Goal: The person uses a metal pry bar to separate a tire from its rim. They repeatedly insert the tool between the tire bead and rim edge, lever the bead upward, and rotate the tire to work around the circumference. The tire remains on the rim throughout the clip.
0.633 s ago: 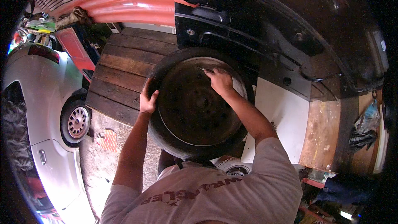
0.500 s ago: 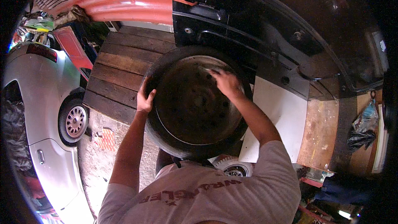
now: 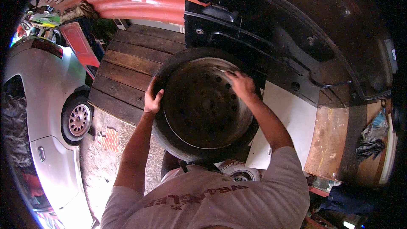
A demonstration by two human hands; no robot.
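Note:
A dark steel wheel (image 3: 193, 118) with a ring of round holes, fitted in a black tyre (image 3: 180, 149), is right in front of my body, its hollow side facing up. My left hand (image 3: 152, 100) grips the tyre's left side, its thumb on top and its fingers mostly hidden over the outer edge. On the far right part of the wheel, my right hand (image 3: 242, 85) has its fingers bent together against the inner wall. Something small and pale shows at its fingertips, too unclear to name.
Behind the tyre lies a dark wooden plank platform (image 3: 127, 65). A large black metal panel (image 3: 263, 38) stands at the far right, above a white board (image 3: 282, 123). To the left is a silver car (image 3: 51, 114). Another wheel (image 3: 239, 171) lies partly hidden below the tyre.
My right hand has slid slightly to the right and down along the wheel's inner wall. My left hand keeps its grip on the tyre. The whole view has shifted a little.

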